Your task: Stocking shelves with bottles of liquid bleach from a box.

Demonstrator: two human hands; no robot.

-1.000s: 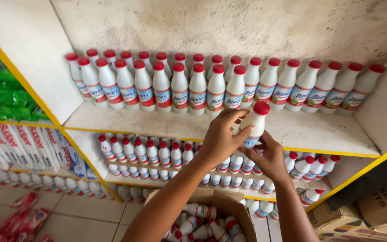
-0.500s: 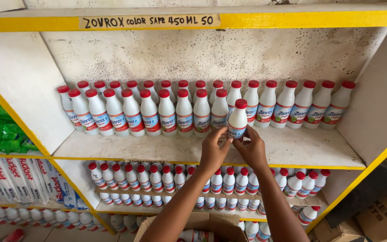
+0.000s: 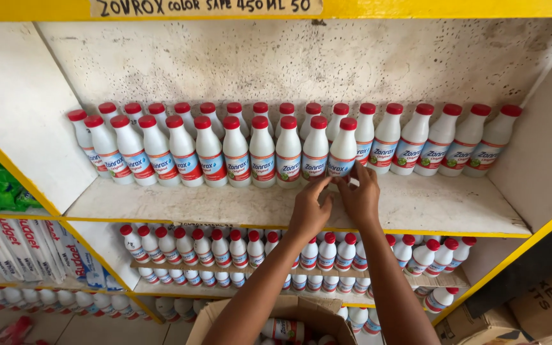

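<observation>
Rising from the bottom edge, an open cardboard box point(image 3: 289, 313) sits nearest, with a few white bottles lying inside it. Above the box, both forearms reach up to the top shelf point(image 3: 442, 207). The left hand point(image 3: 309, 211) and the right hand point(image 3: 359, 198) meet at the foot of one white bottle with a red cap point(image 3: 342, 152); the fingers point(image 3: 324, 186) of both hands are pinched lightly round its base and label, holding it upright on the shelf board. That bottle stands at the right end of the front row of bottles point(image 3: 212, 150), touching its neighbour on the left. Behind the held bottle runs a back row of like bottles point(image 3: 442, 137), reaching on to the right side wall. Farthest back is the rough, speckled rear wall point(image 3: 301, 64). Below the top shelf, lower shelves hold smaller red-capped bottles point(image 3: 225, 249), and left of them stand flat white packets point(image 3: 7, 246).
</observation>
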